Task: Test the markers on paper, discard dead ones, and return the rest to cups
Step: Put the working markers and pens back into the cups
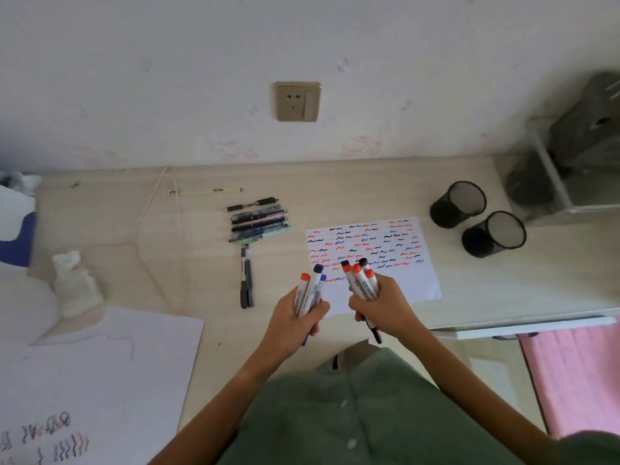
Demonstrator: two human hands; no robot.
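Observation:
My left hand (pixel 297 322) grips a bundle of three white markers (pixel 310 290) with one red and two blue caps, held upright above the desk's front edge. My right hand (pixel 382 308) grips a bigger bundle of several markers (pixel 360 280) with red and black caps, over the near edge of the test paper (pixel 412 283). That white sheet is covered with rows of black, red and blue squiggles. Two black mesh cups (pixel 458 204) (pixel 493 234) stand empty to the right of the paper.
A pile of dark pens (pixel 258 221) lies left of the paper, with two more pens (pixel 246 280) below it. Crumpled tissue (pixel 75 285) and large white sheets (pixel 100 380) are at the left. A thin cord (pixel 144 223) runs across the desk. A white rack (pixel 553 182) stands at the right.

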